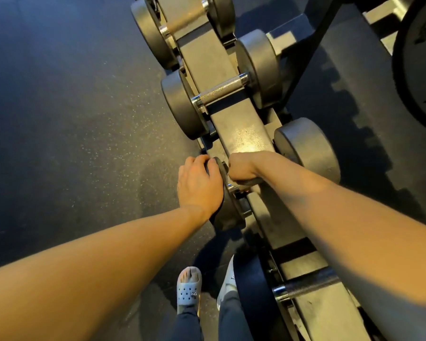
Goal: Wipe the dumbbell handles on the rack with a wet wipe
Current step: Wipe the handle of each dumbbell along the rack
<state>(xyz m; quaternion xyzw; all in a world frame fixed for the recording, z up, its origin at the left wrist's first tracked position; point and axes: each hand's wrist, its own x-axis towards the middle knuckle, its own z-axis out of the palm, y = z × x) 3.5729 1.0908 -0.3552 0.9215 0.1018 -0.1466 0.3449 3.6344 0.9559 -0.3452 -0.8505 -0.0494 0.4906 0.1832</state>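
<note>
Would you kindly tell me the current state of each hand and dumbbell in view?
Gripped dumbbell: racked, held by both hands.
Left hand: fingers curled over its outer head.
Right hand: curled round its handle; no wipe visible.
Middle dumbbell: racked, untouched.
Far dumbbell: racked, untouched.
Near dumbbell: racked, untouched.
</note>
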